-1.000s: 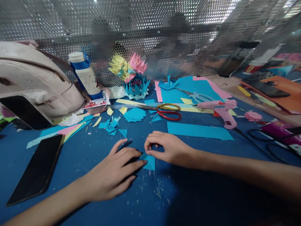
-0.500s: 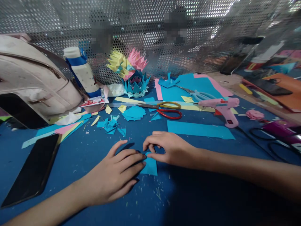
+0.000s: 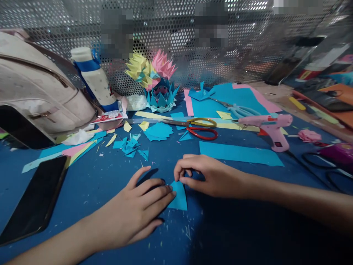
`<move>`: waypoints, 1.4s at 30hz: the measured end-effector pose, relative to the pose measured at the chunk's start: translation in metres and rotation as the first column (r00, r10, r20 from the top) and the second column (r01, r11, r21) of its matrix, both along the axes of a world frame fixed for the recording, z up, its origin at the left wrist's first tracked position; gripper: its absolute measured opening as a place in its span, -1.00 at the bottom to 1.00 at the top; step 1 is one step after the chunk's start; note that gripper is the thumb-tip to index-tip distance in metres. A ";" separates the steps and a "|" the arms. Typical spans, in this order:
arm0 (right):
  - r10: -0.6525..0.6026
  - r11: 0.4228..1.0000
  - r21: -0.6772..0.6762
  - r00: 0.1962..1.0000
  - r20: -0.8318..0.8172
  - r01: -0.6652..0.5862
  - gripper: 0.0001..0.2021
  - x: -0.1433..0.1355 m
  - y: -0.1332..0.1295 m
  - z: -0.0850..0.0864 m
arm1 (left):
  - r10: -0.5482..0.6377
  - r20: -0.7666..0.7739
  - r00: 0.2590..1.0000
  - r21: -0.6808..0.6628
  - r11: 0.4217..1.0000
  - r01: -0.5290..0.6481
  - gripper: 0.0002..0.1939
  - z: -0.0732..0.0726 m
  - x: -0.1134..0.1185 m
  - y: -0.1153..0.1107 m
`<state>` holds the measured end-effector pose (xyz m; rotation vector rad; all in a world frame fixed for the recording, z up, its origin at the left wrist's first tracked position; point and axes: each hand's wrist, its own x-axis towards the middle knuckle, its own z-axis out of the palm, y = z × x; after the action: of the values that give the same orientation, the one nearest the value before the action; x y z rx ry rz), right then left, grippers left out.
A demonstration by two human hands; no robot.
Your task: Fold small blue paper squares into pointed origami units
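A small piece of blue paper (image 3: 180, 198) lies on the dark blue tabletop between my hands, its upper corner folded or lifted. My left hand (image 3: 150, 200) rests spread out, with the middle fingertips pressing on the paper's left side and the thumb and little finger apart. My right hand (image 3: 200, 175) pinches the paper's top corner between thumb and forefinger, the other fingers curled. Just beyond are a folded blue paper cluster (image 3: 129, 146), a stack of cut blue paper (image 3: 158, 131) and a long blue paper strip (image 3: 239, 153).
Scissors (image 3: 193, 125) and a pink glue gun (image 3: 271, 127) lie behind the hands. Paper flowers (image 3: 161, 92) and a bottle (image 3: 95, 79) stand at the back. A phone (image 3: 35, 198) lies on the left, near a bag (image 3: 41, 81). A black cord (image 3: 303, 165) runs on the right.
The right thumb and forefinger have closed on the paper's top corner, which now looks more pointed. The left hand stays on the paper. The view has shifted slightly.
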<state>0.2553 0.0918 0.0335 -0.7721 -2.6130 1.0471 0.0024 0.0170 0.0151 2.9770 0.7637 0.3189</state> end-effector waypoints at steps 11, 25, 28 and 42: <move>-0.024 0.998 -0.053 0.999 -0.025 0.023 -0.88 -0.003 0.002 -0.007 | -0.008 -0.012 1.000 0.005 1.000 0.008 -0.53 0.000 -0.001 0.003; 0.129 0.973 0.197 0.990 -0.049 -0.117 -0.87 0.004 0.003 -0.011 | -0.010 -0.011 1.000 -0.002 1.000 0.010 -0.54 -0.001 -0.002 0.002; 0.197 0.937 0.302 0.979 -0.048 -0.173 -0.85 0.005 0.002 -0.011 | -0.010 -0.021 1.000 -0.001 1.000 0.010 -0.54 -0.002 -0.002 0.002; 0.329 0.914 0.297 0.934 -0.141 -0.277 -0.84 0.010 0.014 -0.018 | -0.013 -0.028 1.000 -0.008 1.000 0.013 -0.54 -0.004 -0.005 0.000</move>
<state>0.2655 0.1062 0.0153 -0.1947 -2.6825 0.7574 -0.0026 0.0174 0.0115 2.9833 0.7458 0.2739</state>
